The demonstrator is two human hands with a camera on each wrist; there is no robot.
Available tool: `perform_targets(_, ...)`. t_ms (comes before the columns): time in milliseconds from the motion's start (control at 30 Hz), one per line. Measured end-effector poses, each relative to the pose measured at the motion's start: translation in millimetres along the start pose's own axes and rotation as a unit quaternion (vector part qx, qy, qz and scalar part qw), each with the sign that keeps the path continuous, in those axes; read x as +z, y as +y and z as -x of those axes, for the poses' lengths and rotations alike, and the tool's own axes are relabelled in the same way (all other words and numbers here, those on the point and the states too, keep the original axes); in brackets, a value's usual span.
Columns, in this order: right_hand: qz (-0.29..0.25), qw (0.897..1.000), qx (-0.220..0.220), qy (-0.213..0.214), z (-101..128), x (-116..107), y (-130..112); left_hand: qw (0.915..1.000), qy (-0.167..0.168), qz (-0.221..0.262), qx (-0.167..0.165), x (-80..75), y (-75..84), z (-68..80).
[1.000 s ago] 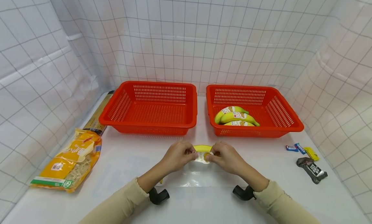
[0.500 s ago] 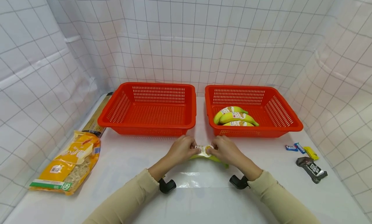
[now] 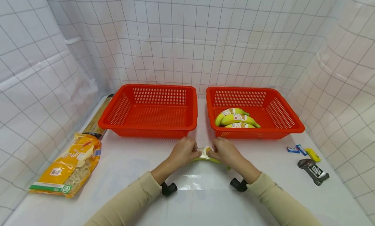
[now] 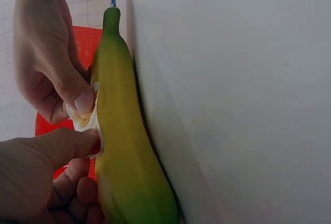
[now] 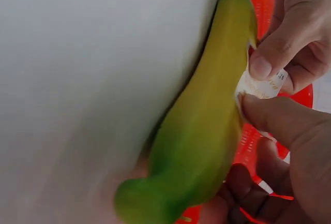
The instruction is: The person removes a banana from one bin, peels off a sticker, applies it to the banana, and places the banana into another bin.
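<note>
A yellow banana with green ends lies on the white table, crosswise in front of me. Over its far side runs a white printed label. My left hand holds the banana's left part, thumb on the label. From the other side my right hand does the same, its thumb close to the left one. Both wrist views show the thumbs pressing the label against the banana, with other fingers curled on the far side. The hands hide part of the banana in the head view.
Two red baskets stand behind the hands; the right basket holds several labelled bananas. An orange food bag and a flat brown package lie left. Small wrapped sweets and a dark wrapped piece lie right.
The label, earlier held stretched between both hands in front of the banana, now lies on it. The hands have moved slightly away from me, over the banana.
</note>
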State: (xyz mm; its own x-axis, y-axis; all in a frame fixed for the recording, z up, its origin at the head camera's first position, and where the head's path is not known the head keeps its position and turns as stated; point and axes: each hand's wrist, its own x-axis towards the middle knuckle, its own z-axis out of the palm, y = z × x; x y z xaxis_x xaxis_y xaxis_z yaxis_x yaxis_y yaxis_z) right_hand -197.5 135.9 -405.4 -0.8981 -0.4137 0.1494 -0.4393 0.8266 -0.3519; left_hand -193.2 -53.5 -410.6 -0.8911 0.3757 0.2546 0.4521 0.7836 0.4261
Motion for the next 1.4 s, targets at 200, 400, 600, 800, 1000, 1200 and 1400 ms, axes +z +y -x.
perform_targets(200, -0.021, 0.997, -0.054, 0.057, 11, 3, 8, 0.9983, 0.020, 0.054, -0.007, -0.2, -3.3, 9.8)
perform_targets(400, 0.026, 0.986, -0.134, 0.100, 15, 11, 7, 0.9984, 0.044, 0.026, 0.024, 2.7, -1.6, 16.6)
perform_targets(600, 0.046, 0.985, -0.128, 0.103, 16, 15, 4, 0.9991, 0.041, 0.009, 0.000, 4.7, -0.3, 18.4)
perform_targets(800, 0.058, 0.988, -0.112, 0.093, 16, 15, 1, 0.9998, 0.020, -0.005, -0.008, 0.3, -1.5, 21.3)
perform_targets(1000, 0.079, 0.989, -0.090, 0.084, 9, 18, -6, 0.9997, 0.023, -0.010, 0.001, 2.2, -3.8, 23.4)
perform_targets(1200, 0.085, 0.992, -0.084, 0.048, 6, 18, -7, 0.9992, 0.038, -0.003, 0.012, 2.9, -4.1, 25.5)
perform_targets(1400, 0.065, 0.991, -0.115, 0.034, 10, 15, 1, 0.9993, 0.035, -0.010, 0.008, 0.9, -2.7, 26.6)
